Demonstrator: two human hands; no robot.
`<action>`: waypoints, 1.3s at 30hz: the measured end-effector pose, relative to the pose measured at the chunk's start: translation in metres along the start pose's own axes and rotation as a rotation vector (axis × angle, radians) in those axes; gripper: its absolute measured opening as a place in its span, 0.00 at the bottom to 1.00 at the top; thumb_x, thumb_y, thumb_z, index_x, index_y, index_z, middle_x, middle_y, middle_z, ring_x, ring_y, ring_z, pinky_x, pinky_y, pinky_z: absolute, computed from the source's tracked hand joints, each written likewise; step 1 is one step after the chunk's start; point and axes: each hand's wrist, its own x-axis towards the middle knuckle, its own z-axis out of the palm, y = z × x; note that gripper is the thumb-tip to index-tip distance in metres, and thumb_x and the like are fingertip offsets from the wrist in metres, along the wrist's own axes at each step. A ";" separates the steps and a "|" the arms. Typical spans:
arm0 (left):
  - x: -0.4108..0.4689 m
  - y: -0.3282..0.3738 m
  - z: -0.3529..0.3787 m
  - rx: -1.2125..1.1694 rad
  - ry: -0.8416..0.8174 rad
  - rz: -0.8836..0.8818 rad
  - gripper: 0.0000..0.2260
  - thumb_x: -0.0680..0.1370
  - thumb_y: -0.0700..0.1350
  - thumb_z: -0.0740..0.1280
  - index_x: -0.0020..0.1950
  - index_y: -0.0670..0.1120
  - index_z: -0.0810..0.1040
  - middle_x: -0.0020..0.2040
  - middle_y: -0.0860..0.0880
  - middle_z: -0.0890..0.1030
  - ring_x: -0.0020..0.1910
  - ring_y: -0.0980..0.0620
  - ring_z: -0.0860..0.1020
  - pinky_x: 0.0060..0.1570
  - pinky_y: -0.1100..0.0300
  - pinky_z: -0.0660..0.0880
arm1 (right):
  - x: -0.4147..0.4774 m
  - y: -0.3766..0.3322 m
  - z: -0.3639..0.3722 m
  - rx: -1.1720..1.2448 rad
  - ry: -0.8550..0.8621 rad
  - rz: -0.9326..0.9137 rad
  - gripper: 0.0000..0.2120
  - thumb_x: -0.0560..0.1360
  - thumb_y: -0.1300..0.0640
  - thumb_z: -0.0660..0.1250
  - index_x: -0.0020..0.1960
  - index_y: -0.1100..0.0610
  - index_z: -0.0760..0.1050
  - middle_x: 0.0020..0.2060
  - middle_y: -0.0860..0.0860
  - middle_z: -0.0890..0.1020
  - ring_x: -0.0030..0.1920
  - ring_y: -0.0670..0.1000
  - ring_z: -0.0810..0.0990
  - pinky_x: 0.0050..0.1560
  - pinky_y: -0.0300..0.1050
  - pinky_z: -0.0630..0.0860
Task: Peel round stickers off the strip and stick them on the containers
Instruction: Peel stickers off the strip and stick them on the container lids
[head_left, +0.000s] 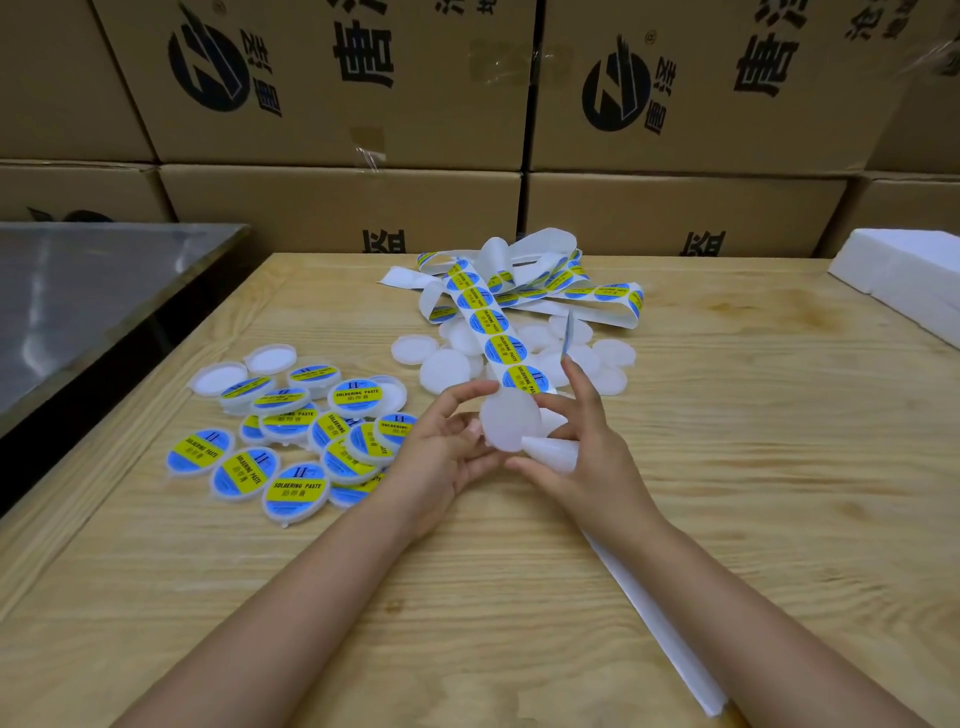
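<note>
At centre frame a blank white container (506, 426) is pinched by the left hand (447, 452); the sticker strip (505, 349) is gripped by the right hand (576, 441).

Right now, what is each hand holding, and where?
Left hand: blank container, by its rim. Right hand: sticker strip, at its peeled end.
</note>
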 end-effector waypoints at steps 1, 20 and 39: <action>0.000 -0.001 0.000 -0.009 -0.002 -0.009 0.17 0.78 0.29 0.54 0.56 0.46 0.75 0.49 0.41 0.81 0.46 0.47 0.82 0.46 0.54 0.80 | 0.000 0.000 0.000 0.001 0.013 0.006 0.49 0.64 0.50 0.76 0.69 0.28 0.46 0.55 0.22 0.71 0.44 0.40 0.78 0.46 0.30 0.72; 0.004 0.002 -0.002 -0.209 0.144 -0.057 0.10 0.81 0.38 0.55 0.53 0.41 0.76 0.51 0.44 0.81 0.45 0.46 0.82 0.37 0.50 0.81 | 0.004 -0.015 -0.007 0.468 0.035 0.108 0.13 0.73 0.53 0.67 0.56 0.47 0.69 0.55 0.50 0.78 0.50 0.52 0.83 0.49 0.42 0.76; 0.006 0.001 0.003 -0.188 0.100 -0.013 0.09 0.81 0.41 0.56 0.53 0.42 0.75 0.46 0.46 0.84 0.41 0.50 0.84 0.32 0.57 0.79 | 0.015 -0.034 -0.036 0.871 0.149 0.247 0.04 0.73 0.61 0.66 0.48 0.57 0.75 0.41 0.53 0.78 0.34 0.52 0.77 0.36 0.45 0.77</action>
